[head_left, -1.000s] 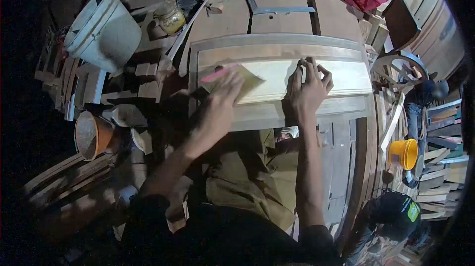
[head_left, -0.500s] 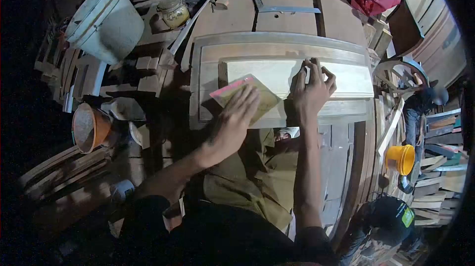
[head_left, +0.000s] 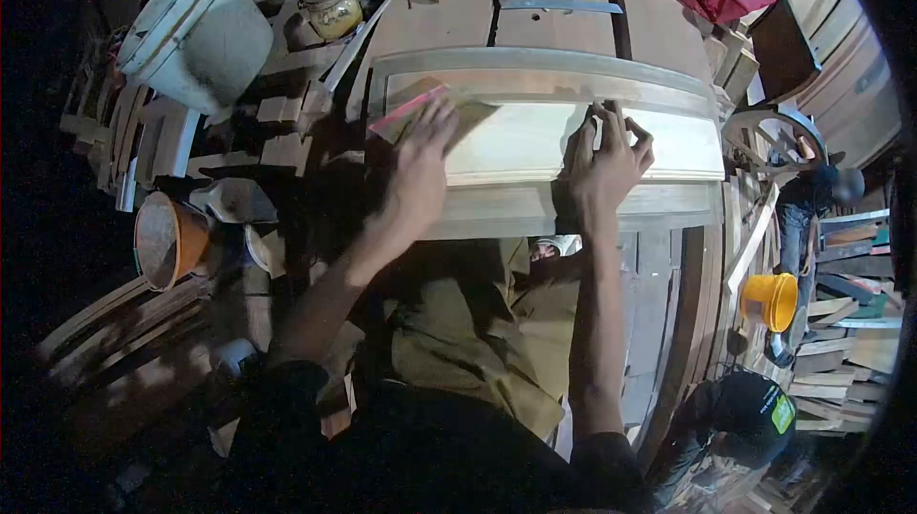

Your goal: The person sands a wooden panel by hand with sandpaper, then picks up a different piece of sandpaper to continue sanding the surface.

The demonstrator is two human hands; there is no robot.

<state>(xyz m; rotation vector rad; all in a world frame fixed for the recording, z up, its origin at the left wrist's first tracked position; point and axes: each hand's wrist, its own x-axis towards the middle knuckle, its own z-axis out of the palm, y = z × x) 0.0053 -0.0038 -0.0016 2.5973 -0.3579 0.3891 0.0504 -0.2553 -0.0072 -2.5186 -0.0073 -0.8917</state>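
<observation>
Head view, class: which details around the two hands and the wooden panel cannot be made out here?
- Sandpaper sheet: the left hand covers most of it.
- Wooden panel: surface under the right hand is hidden.
- Jar: contents too small, dim.
- Left of the white bucket: lost in darkness.

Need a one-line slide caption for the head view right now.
Left hand presses a sandpaper sheet onto a pale wooden panel while the right hand steadies it.

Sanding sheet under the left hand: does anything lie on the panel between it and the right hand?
Nothing visible does. The left hand presses the sanding sheet at the wooden panel's left end; bare wood runs to the right hand.
</observation>
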